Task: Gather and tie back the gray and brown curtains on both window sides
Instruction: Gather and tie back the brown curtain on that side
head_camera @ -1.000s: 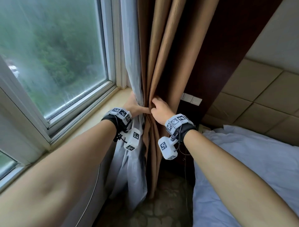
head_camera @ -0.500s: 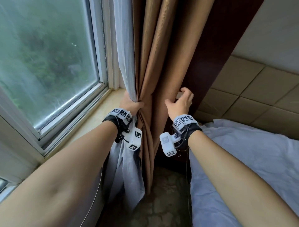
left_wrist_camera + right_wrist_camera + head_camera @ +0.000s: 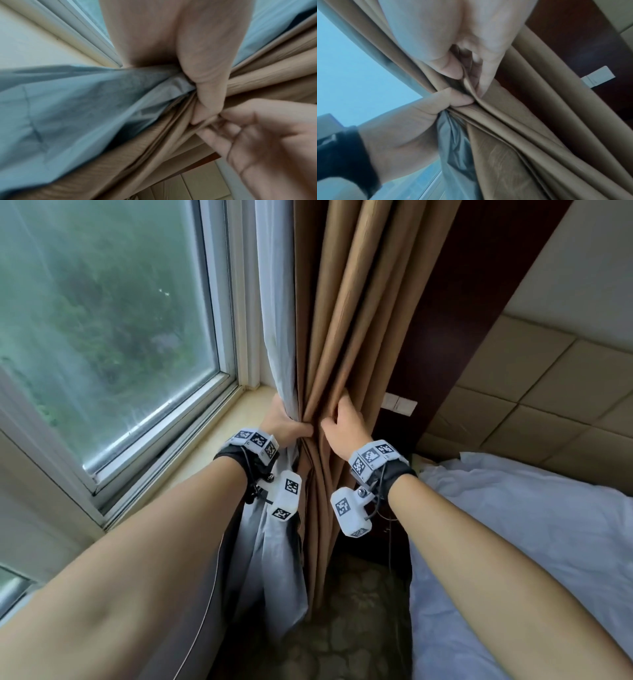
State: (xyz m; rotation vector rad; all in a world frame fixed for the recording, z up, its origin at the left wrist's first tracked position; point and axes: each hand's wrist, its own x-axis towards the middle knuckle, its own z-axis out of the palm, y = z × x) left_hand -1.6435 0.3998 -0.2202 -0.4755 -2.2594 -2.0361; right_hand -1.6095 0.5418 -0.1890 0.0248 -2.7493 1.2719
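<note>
Curtains bunched between both gripping hands.

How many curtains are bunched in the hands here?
2: the gray curtain on the window side, gripped by the left hand, and the brown curtain beside it, pinched by the right hand.

Soft daylight from the window, wide-angle bending at edges, wrist views blurred (motion smear)
</note>
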